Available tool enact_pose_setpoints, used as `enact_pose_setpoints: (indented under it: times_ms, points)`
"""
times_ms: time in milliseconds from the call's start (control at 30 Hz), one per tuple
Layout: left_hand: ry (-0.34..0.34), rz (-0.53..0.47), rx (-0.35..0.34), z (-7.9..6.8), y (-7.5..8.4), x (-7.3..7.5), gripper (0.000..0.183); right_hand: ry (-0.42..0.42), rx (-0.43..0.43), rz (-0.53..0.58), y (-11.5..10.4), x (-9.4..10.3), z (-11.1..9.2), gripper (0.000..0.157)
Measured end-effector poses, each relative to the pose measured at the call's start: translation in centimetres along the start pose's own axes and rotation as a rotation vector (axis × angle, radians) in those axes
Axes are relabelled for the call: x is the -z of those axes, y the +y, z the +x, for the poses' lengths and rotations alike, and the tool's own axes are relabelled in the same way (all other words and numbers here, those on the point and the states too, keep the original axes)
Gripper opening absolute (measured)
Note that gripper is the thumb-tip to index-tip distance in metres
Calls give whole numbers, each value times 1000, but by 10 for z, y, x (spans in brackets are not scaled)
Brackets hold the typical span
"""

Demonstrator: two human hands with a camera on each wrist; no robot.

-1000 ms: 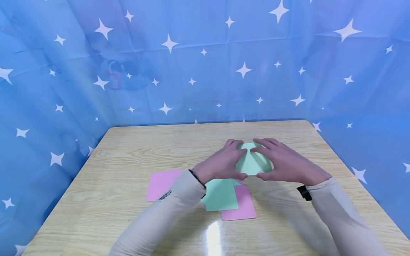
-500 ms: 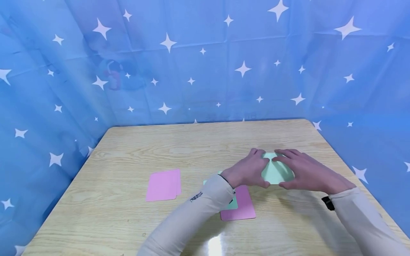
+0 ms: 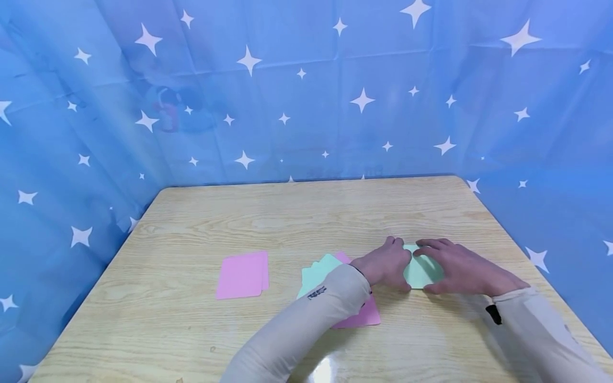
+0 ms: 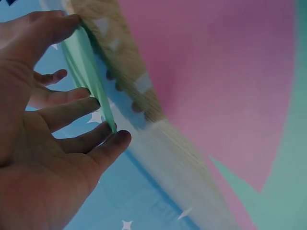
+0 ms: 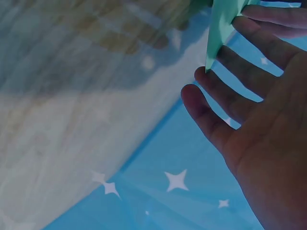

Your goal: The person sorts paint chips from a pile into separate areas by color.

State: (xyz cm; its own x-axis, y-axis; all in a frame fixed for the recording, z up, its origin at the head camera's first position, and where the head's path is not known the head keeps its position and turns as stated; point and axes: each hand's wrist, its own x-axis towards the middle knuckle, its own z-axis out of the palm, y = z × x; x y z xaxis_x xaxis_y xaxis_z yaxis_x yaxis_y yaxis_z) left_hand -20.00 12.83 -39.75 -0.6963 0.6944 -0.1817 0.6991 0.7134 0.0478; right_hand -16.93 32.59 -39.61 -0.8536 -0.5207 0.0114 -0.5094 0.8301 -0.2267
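Student: How is the green card (image 3: 422, 272) held?

Tutor: By its edges. The left fingers (image 4: 69, 112) and the right fingers (image 5: 244, 70) are spread and slightly bent, gripping opposite sides; the card lies between the two sets, seemingly just above the counter (image 3: 191, 340). Whether it is one sheet or a thin stack cannot be told.

Student: What is the chief hazard?

Tutor: Unequal pressure, in all likelihood. Too hard a squeeze from both sets could bow the card until it springs free; if one set slackens first, that side would drop and the card could land askew. If layered, its sheets might slide out of line.

Student: And away from the grip?

Tutor: The left sleeve (image 3: 335, 290), bodyward of the left fingers, crosses over the other green cards (image 3: 313, 274) and the pink card (image 3: 366, 316) near them. Carried low, the cloth could drag these askew; whether it touches them is not discernible.

Student: Is the pink pair (image 3: 239, 276) exposed too?

Tutor: Less so. It lies well to the left of the left fingers, overlapped, and only a wide sweep of the left forearm would probably disturb it.
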Motion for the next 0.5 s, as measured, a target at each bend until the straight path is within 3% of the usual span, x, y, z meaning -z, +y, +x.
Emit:
enact_pose_setpoints:
  times_ms: [367, 500]
  points:
    - [-69, -42, 12, 5, 2, 1, 48, -40, -7, 48, 4, -4, 0, 67]
    - [-65, -40, 0, 6, 2, 0, 46, -33, -5, 58, 6, -6, 1, 67]
